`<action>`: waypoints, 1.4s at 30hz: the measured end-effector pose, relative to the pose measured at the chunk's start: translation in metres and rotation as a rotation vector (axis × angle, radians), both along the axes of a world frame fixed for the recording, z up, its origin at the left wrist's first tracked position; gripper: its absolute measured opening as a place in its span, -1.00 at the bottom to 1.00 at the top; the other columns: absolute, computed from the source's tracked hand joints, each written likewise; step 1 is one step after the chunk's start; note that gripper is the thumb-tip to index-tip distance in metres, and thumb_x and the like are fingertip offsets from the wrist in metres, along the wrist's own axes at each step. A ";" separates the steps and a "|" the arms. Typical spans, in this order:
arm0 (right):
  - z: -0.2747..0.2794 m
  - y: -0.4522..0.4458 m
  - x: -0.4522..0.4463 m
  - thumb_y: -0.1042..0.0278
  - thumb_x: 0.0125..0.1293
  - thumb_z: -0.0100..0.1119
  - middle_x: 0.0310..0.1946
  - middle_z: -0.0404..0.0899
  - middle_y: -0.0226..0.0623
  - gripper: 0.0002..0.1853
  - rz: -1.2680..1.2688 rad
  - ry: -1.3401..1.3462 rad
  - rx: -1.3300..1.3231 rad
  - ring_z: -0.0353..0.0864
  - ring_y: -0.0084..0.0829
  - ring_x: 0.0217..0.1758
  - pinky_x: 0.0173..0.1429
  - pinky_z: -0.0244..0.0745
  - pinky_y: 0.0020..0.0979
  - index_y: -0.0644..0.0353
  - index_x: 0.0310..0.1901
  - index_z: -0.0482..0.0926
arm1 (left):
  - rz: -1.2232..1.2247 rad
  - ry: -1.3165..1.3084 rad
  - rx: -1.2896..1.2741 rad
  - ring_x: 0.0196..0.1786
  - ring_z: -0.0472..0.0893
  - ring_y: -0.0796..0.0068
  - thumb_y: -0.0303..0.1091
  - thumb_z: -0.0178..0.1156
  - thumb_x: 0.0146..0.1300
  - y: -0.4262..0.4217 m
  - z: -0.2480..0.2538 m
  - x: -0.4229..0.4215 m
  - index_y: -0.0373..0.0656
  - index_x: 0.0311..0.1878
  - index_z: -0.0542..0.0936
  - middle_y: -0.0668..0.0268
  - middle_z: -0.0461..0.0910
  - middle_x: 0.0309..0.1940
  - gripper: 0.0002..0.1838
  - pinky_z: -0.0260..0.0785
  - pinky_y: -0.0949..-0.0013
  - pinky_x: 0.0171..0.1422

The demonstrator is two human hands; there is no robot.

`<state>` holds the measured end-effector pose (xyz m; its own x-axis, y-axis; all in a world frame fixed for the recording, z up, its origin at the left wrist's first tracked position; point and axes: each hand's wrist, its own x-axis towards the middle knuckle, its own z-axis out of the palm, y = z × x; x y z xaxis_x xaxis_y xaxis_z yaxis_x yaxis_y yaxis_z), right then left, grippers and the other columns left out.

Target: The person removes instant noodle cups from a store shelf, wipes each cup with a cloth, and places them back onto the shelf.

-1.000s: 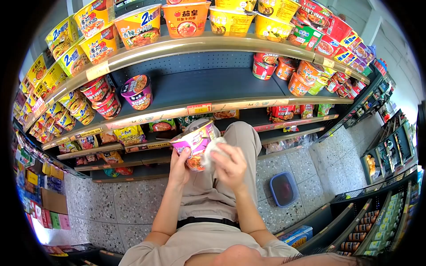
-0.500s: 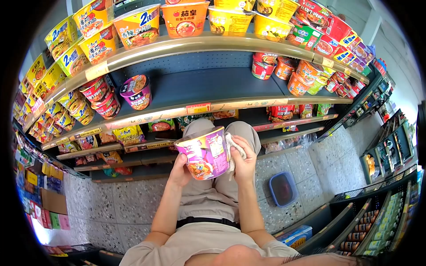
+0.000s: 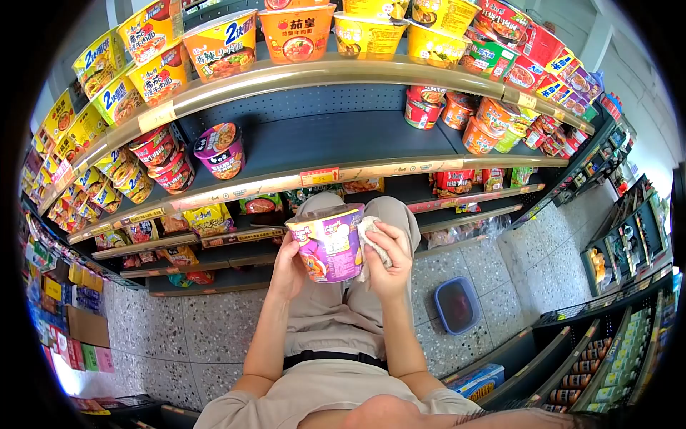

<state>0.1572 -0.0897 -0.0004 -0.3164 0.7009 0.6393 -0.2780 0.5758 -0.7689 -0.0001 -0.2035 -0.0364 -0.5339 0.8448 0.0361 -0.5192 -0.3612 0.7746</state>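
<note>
A purple noodle bucket is held in front of my knees, its printed side towards me. My left hand grips its left side, the thumb near the rim. On the right side, my right hand is closed on a whitish cloth that lies against the bucket's wall. The fingers behind the bucket are hidden. Another purple noodle bucket stands on the middle shelf, beside stacked red buckets.
Noodle buckets line the top shelf, and packets lie on the lower shelves. A blue plastic tub sits on the speckled floor at my right. More shelving stands behind at lower right, with cartons at far left.
The bucket has turned and risen between my hands since the earliest frame. My right hand and the cloth have moved from its front to its right side.
</note>
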 end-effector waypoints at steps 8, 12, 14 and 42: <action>0.011 -0.013 -0.005 0.69 -0.02 0.27 -0.02 0.56 -0.08 -0.65 -0.085 -0.103 0.280 0.59 -0.15 -0.02 0.09 0.48 -0.31 0.23 -0.13 0.68 | 0.011 0.001 0.057 0.23 0.48 0.38 -0.19 0.36 0.18 -0.004 -0.009 0.001 -0.23 0.38 0.17 0.21 0.42 0.20 -0.20 0.36 0.29 0.30; 0.033 -0.030 -0.003 0.59 -0.14 0.33 -0.04 0.59 -0.19 -0.55 -0.164 -0.148 0.545 0.56 -0.20 -0.18 -0.11 0.50 -0.36 0.03 -0.10 0.70 | 0.037 0.003 0.048 0.20 0.49 0.39 -0.30 0.34 0.16 -0.002 -0.008 0.007 -0.23 0.37 0.18 0.20 0.44 0.18 -0.24 0.38 0.29 0.27; 0.037 -0.039 -0.008 0.60 -0.14 0.32 -0.05 0.59 -0.22 -0.55 -0.116 -0.165 0.593 0.55 -0.19 -0.19 -0.14 0.51 -0.35 0.01 -0.11 0.70 | 0.059 -0.010 -0.023 0.20 0.49 0.38 -0.36 0.34 0.14 0.001 -0.006 0.012 -0.23 0.36 0.19 0.20 0.44 0.17 -0.24 0.38 0.30 0.27; 0.031 -0.033 -0.002 0.58 -0.14 0.31 -0.07 0.61 -0.26 -0.57 -0.005 -0.165 0.658 0.58 -0.24 -0.19 -0.15 0.53 -0.35 0.03 -0.12 0.70 | 0.074 -0.028 0.044 0.18 0.49 0.38 -0.20 0.30 0.19 0.005 -0.009 0.012 -0.26 0.34 0.20 0.21 0.44 0.16 -0.27 0.38 0.29 0.27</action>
<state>0.1548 -0.1225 0.0301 -0.4443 0.1837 0.8768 -0.1835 0.9393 -0.2898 0.0117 -0.1984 -0.0451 -0.5965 0.8006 0.0567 -0.5107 -0.4330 0.7428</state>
